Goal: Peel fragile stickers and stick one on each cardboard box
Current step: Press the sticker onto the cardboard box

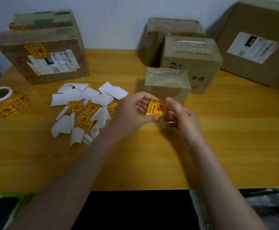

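Observation:
A yellow and red fragile sticker (157,108) is held above the table between my left hand (132,112) and my right hand (180,117), fingertips pinching its left and right edges. Just behind it stands a small cardboard box (167,80) with no sticker visible. At the back left, two boxes lean together; the front box (42,62) and the one behind it (44,19) each carry a fragile sticker. On the right stand a medium box (192,63), another box behind it (173,29) and a large box (258,42).
A roll of fragile stickers (7,102) lies at the left edge of the wooden table (152,155). A heap of white backing scraps and several loose stickers (85,110) lies left of my hands. The table's front edge runs along the bottom.

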